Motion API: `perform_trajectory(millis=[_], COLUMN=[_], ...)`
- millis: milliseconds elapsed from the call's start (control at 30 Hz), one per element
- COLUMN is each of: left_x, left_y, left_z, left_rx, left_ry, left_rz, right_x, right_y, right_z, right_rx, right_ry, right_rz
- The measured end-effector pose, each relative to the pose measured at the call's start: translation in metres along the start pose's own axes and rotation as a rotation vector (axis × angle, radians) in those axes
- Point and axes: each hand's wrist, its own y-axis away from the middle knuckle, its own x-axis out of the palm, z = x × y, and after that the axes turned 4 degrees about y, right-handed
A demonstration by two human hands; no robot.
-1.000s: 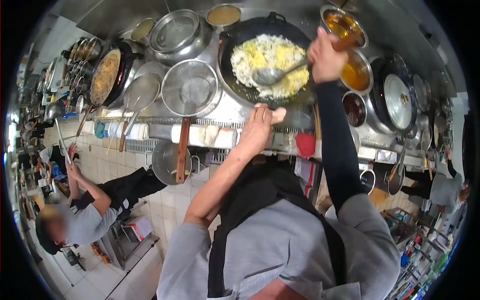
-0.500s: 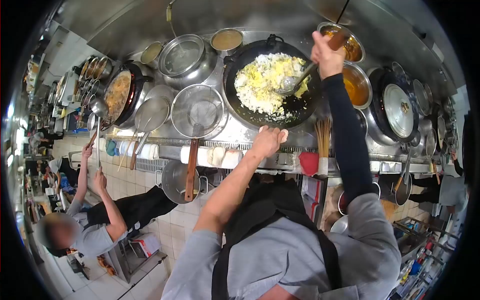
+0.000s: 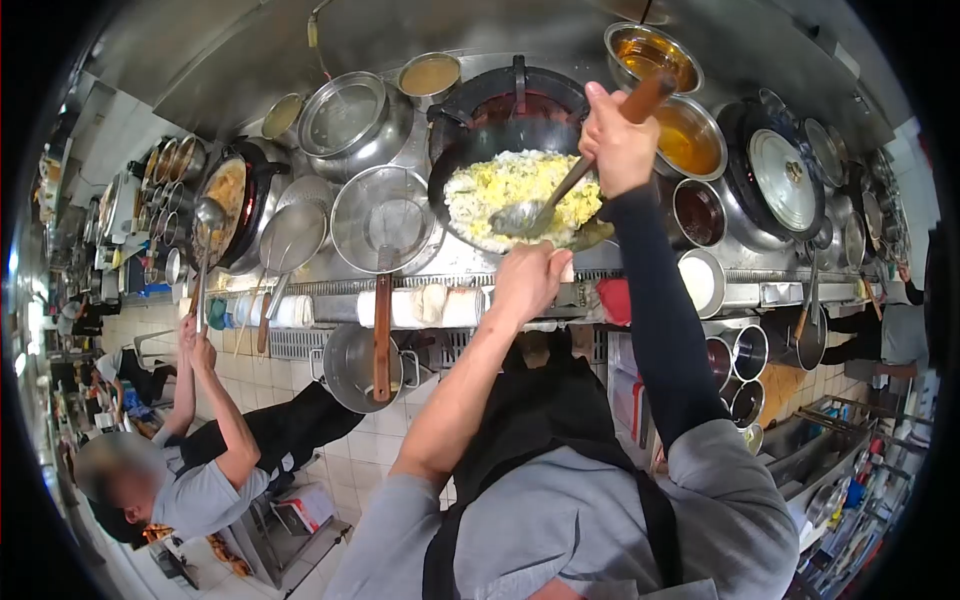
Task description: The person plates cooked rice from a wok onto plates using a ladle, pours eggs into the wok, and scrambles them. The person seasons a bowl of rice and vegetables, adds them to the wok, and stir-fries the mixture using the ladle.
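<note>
My right hand (image 3: 620, 145) is wrapped round the wooden handle of a metal ladle (image 3: 517, 217), whose bowl rests against white rice mixed with yellow egg (image 3: 510, 180). The rice lies in a large black wok (image 3: 525, 138) in front of me. My left hand (image 3: 533, 285) is closed on the wok's near edge, with a small pale bit, perhaps cloth, at the fingers. Tipped toward me, the wok stands away from the back of its black burner ring (image 3: 465, 103), where a red glow shows.
A wire strainer (image 3: 382, 215) lies left of the wok. Metal bowls of orange liquid (image 3: 690, 140) stand to the right, near a lidded pan (image 3: 783, 178). Rolled white cloths (image 3: 465, 307) line the front edge. A co-worker (image 3: 215, 465) at left handles another ladle over a wok.
The wok has come toward me off the back of its burner, baring the ring and glow. Both hands moved slightly left, the right one also lower. The ladle's bowl shifted nearer to me.
</note>
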Motion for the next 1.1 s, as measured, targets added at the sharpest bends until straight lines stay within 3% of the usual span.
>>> perform_trajectory(millis=[33,100,133,267,333,400,467,500,533,600,700,767,867,933,1000,1033,1100], left_x=[0.039,0.085,0.093,0.070,0.009,-0.036,0.000,0.024,0.061,0.088,0.062,0.030,-0.030,0.009,0.050,0.062,0.065], left_y=[0.002,0.036,0.056,0.129,0.099,0.043,0.012,0.013,0.027,0.069,0.112,0.107,0.035,0.011,0.028,0.045,0.079], left_z=[0.031,0.056,0.062,0.051,-0.012,-0.029,0.012,0.028,0.063,0.082,0.066,0.025,-0.021,0.020,0.051,0.062,0.078], left_rx=[0.108,0.110,0.140,0.117,0.075,0.054,0.181,0.067,0.114,0.092,0.207,0.130,0.079,0.182,0.099,0.094,0.074], left_ry=[-0.036,-0.104,-0.099,-0.081,-0.114,-0.050,-0.072,-0.116,-0.115,-0.145,-0.200,-0.117,-0.061,-0.063,-0.118,-0.120,-0.122], left_rz=[-0.081,-0.031,-0.040,0.119,0.052,0.068,-0.040,0.072,0.046,0.034,0.230,0.117,0.055,-0.044,0.101,0.083,0.144], right_x=[-0.004,-0.008,-0.011,-0.004,0.003,0.010,0.006,-0.001,-0.006,-0.012,-0.012,-0.007,-0.005,-0.004,-0.018,-0.022,-0.025], right_y=[-0.005,-0.023,-0.037,-0.040,-0.016,0.012,0.019,0.016,0.009,0.000,-0.004,0.004,0.005,-0.008,-0.022,-0.026,-0.024], right_z=[-0.023,-0.042,-0.037,0.041,0.062,0.073,0.034,-0.010,-0.035,-0.022,0.028,0.063,0.062,0.011,-0.045,-0.039,-0.005], right_rx=[-0.043,-0.155,-0.233,-0.214,-0.195,-0.144,-0.079,-0.093,-0.115,-0.197,-0.252,-0.192,-0.089,-0.023,-0.098,-0.113,-0.223], right_ry=[0.052,0.033,0.089,-0.129,-0.085,-0.032,0.016,0.062,0.106,-0.025,-0.069,-0.069,-0.021,-0.012,0.028,-0.028,-0.071], right_rz=[-0.012,-0.064,-0.138,-0.102,-0.062,-0.053,-0.023,-0.052,-0.086,-0.106,-0.083,-0.100,-0.102,-0.118,-0.126,-0.188,-0.092])
